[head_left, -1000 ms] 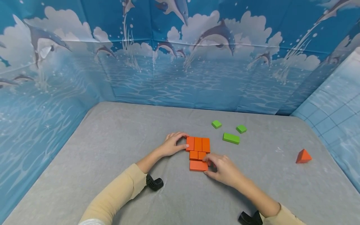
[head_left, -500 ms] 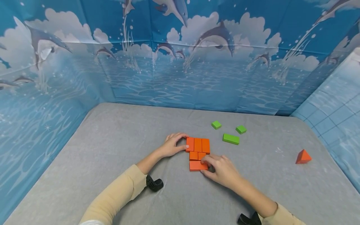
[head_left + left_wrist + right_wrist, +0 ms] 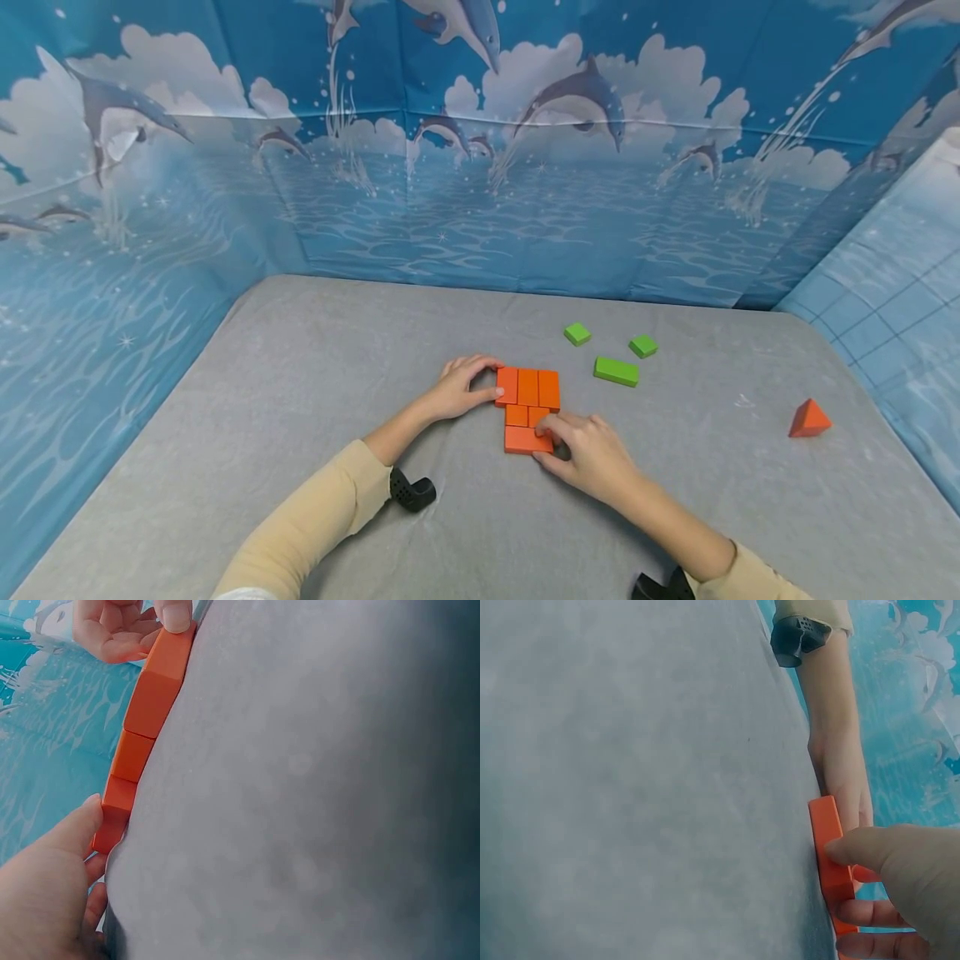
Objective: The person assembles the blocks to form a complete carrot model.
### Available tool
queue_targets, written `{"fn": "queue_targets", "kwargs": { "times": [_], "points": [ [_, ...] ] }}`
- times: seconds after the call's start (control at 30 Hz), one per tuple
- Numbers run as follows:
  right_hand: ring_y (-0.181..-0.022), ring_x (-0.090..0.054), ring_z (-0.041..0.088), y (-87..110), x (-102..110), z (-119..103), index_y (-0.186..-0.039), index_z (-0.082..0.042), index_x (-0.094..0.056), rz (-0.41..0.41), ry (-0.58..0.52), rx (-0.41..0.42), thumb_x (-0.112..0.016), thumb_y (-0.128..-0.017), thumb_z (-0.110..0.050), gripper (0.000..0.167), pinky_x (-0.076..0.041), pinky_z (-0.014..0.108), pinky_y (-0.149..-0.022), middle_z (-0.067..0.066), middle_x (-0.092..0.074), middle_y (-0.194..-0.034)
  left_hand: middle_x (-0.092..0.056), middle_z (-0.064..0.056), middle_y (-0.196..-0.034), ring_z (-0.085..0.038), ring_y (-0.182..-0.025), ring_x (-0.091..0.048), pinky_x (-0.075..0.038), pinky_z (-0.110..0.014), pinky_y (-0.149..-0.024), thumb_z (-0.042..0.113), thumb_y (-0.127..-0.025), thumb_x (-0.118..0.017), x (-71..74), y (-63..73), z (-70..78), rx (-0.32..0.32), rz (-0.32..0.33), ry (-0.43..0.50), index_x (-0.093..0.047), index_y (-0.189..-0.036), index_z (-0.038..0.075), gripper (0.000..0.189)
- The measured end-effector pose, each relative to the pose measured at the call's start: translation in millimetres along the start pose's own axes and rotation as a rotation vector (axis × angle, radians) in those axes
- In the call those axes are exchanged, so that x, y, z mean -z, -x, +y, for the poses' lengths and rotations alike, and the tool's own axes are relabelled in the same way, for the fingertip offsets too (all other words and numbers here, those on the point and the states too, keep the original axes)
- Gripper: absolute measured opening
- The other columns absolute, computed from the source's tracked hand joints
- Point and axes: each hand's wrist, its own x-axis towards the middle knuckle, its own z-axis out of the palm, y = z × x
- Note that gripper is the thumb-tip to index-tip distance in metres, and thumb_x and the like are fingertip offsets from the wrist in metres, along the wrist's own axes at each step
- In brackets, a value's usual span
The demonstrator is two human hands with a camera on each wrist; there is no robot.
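On the grey cloth, orange blocks lie flat in a three-row layout. The far row is three upright rectangular blocks side by side. Two smaller blocks form the middle row, and one wide rectangular block lies crosswise at the near end, against them. My left hand pinches the leftmost block of the far row between thumb and fingers. With thumb on the near edge and fingers at the far edge, my right hand pinches the wide block's right part. Its fingers hide part of the right small block.
Beyond the layout to the right lie a long green block and two small green blocks, one left of the other. An orange triangular block stands far right. A dolphin-print curtain borders the cloth.
My right hand has shifted left along the wide orange block, and that block has slid slightly away from me, up against the two small blocks. My left hand has stayed in place.
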Motion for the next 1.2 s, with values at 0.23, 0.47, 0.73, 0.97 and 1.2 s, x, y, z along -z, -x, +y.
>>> {"fn": "queue_targets", "kwargs": {
  "times": [0.23,0.47,0.73,0.97,1.2],
  "points": [
    [-0.060,-0.042,0.003,0.3,-1.2,0.1,-0.089,-0.017,-0.063,0.012,0.006,0.002,-0.077,-0.071,-0.029,0.025,-0.036,0.027,-0.060,-0.009,-0.059,-0.077,-0.051,-0.006,-0.129,-0.027,-0.122,-0.038,-0.016,-0.049,-0.103,0.029,-0.089,-0.060,0.0,0.3,0.7,0.010,0.001,0.004,-0.052,-0.126,0.013,0.041],
    [-0.063,-0.049,0.004,0.2,-2.6,4.3,-0.089,-0.017,-0.063,0.052,-0.057,0.027,-0.078,-0.071,-0.030,0.026,-0.039,0.026,-0.061,-0.009,-0.061,-0.077,-0.051,-0.005,-0.129,-0.026,-0.122,-0.038,-0.017,-0.048,-0.103,0.030,-0.088,-0.060,-0.5,0.6,0.4,0.019,0.009,-0.006,-0.052,-0.126,0.013,0.042],
    [-0.060,-0.047,0.004,1.9,32.4,40.7,-0.101,-0.007,-0.063,0.049,-0.334,-0.063,-0.074,-0.076,-0.011,0.027,-0.041,0.021,-0.051,-0.005,-0.056,-0.074,-0.050,-0.005,-0.130,-0.026,-0.123,-0.037,-0.016,-0.048,-0.104,0.030,-0.088,-0.060,-1.1,0.4,-0.7,0.022,0.002,0.009,-0.052,-0.127,0.013,0.043],
    [-0.070,-0.049,0.007,27.0,83.6,109.4,-0.112,-0.001,-0.058,0.077,-0.218,-0.227,-0.066,-0.082,-0.002,0.031,-0.042,0.024,-0.053,0.006,-0.059,-0.082,-0.050,-0.006,-0.130,-0.026,-0.123,-0.038,-0.017,-0.049,-0.104,0.029,-0.089,-0.060,-0.6,0.6,-0.1,0.013,0.000,0.011,-0.052,-0.127,0.012,0.043],
    [-0.072,-0.038,-0.008,76.4,121.9,178.3,-0.119,0.004,-0.051,0.028,-0.132,-0.346,-0.055,-0.089,-0.001,0.030,-0.039,0.025,-0.047,0.022,-0.054,-0.096,-0.050,-0.006,-0.131,-0.026,-0.122,-0.038,-0.016,-0.049,-0.104,0.029,-0.089,-0.059,-0.1,0.7,0.3,0.014,-0.005,0.007,-0.051,-0.127,0.012,0.043]
  ]
}}
